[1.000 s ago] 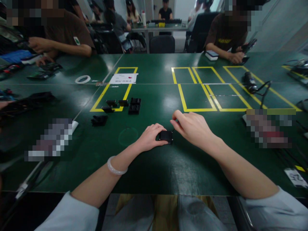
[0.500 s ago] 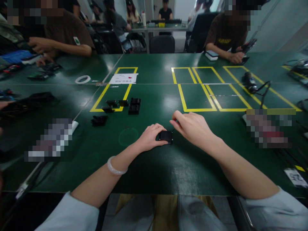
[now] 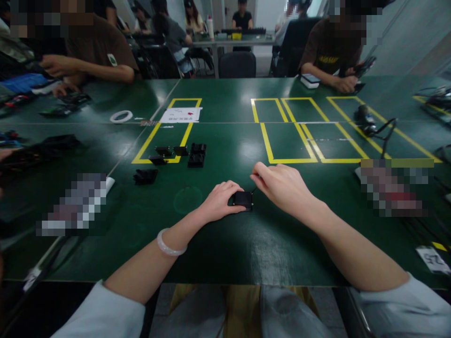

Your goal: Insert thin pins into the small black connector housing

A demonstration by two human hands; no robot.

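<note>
Holding a small black box (image 3: 243,200) low at the counter (image 3: 225,249), in the middle of the near side, with the thumb and fingers of the left hand (image 3: 221,203) closed in around its left end. Pinching a thin dark rod (image 3: 254,190) in the curled fingertips of the right hand (image 3: 282,185), slanting down toward the far right corner of the box; cannot tell whether touching it. Wearing a pale bracelet (image 3: 165,249) on the left wrist and light blue sleeves (image 3: 102,312).

Can see, ahead and to the left, a clump of black pieces (image 3: 145,176), then three thin black plates (image 3: 181,150) at the near end of a yellow tape outline (image 3: 147,142), and just right of them chunky black blocks (image 3: 197,155). Can see a white sheet of paper (image 3: 179,115) lying across the same outline, near a roll of white tape (image 3: 120,120). Can see, ahead of the right hand, more yellow outlines (image 3: 291,161) and, farther right, a dark cylinder (image 3: 365,120) with a cable (image 3: 389,137).

Across the counter, can see a person in a brown shirt (image 3: 105,44) at the left and another person (image 3: 327,47) at the right, both handling dark parts, with a small white box (image 3: 310,81) beside the latter. Farther back, can make out a black chair (image 3: 237,64) and more people (image 3: 242,19) around a second counter (image 3: 225,43).
</note>
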